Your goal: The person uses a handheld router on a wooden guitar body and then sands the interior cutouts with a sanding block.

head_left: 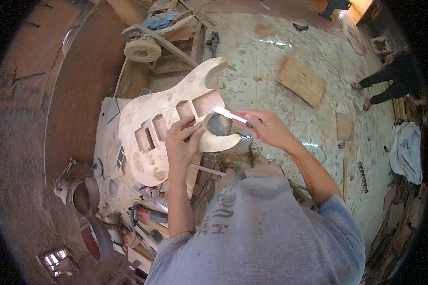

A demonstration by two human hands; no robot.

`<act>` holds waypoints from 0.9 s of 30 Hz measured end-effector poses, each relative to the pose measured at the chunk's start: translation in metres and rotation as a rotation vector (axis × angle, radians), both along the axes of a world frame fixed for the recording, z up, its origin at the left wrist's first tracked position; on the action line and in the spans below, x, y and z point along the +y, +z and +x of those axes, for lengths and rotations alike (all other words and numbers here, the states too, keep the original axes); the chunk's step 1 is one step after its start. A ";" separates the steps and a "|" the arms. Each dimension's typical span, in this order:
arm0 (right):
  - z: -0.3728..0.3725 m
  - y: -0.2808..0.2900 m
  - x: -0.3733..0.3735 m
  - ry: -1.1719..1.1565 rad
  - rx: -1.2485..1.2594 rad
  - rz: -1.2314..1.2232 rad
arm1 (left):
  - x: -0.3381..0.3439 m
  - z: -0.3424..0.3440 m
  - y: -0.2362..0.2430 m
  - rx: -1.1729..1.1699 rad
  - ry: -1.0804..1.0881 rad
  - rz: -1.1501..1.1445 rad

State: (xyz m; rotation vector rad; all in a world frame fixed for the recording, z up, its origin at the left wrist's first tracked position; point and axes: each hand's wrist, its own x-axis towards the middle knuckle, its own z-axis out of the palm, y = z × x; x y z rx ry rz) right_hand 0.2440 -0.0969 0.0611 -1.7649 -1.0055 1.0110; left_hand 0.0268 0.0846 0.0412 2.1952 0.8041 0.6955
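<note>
An unfinished pale wooden guitar body with several routed cavities lies on a cluttered workbench. My left hand presses flat on it near the lower cutaway, fingers spread over the wood. My right hand grips a thin flat tool with a white blade and red handle, its tip touching the edge of the neck pocket at the body's right side.
The bench holds power tools, a red-handled tool and round parts. A wooden frame with a disc stands behind. A woven mat lies on the tiled floor. Another person sits at the far right beside cloth.
</note>
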 end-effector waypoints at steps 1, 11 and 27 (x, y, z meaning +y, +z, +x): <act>0.000 0.000 -0.003 0.002 -0.005 -0.004 | 0.000 0.000 0.000 -0.003 -0.004 0.008; -0.021 -0.008 0.008 -0.103 0.024 0.039 | 0.001 -0.002 0.004 0.032 -0.045 0.084; -0.066 0.006 -0.007 -0.008 -0.689 0.074 | 0.003 -0.001 -0.003 -0.032 -0.021 0.112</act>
